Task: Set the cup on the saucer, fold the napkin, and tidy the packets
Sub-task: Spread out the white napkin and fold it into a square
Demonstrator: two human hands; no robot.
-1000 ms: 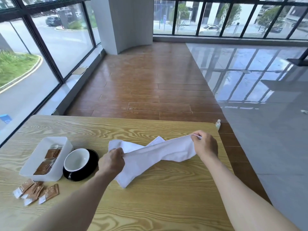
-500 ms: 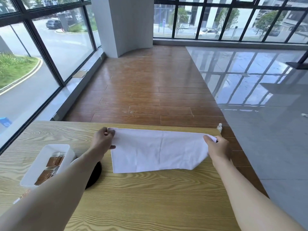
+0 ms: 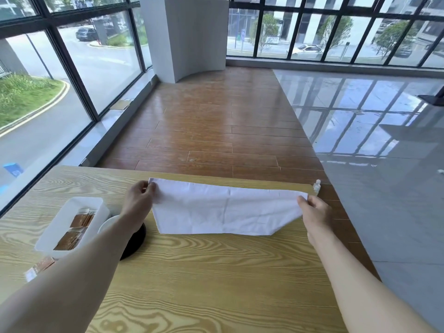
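A white napkin (image 3: 223,210) is stretched wide above the far part of the wooden table (image 3: 216,280). My left hand (image 3: 138,200) pinches its upper left corner and my right hand (image 3: 314,212) pinches its upper right corner. The lower edge hangs down to the tabletop. Under my left forearm sits a white cup (image 3: 108,223) on a black saucer (image 3: 135,241), both mostly hidden. A white tray (image 3: 64,217) at the left holds brown packets (image 3: 72,233). More loose packets (image 3: 39,266) lie in front of the tray.
A small clear bottle (image 3: 317,186) stands at the table's far right corner. Beyond the far edge is a brown wooden floor, with glossy grey tiles to the right. Tall windows run along the left and the back.
The crumpled napkin has been lifted and pulled out flat between both hands. My left hand moved up and away from the cup; the right hand moved further right.
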